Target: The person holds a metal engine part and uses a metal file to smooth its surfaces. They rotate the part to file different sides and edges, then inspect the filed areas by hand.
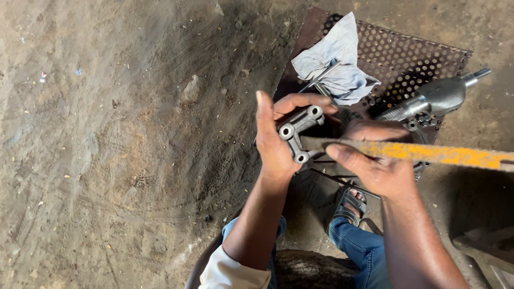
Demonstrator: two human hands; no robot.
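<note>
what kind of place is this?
Probably a rough repair workshop. The floor is bare, grimy dirt, a perforated metal sheet lies on it, and the left hand holds a metal bracket while the right hand works a yellow-painted blade on it.

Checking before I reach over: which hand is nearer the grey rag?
Left. The left hand, holding the metal bracket, sits just below the grey rag; the right hand, gripping the yellow blade, is lower.
</note>
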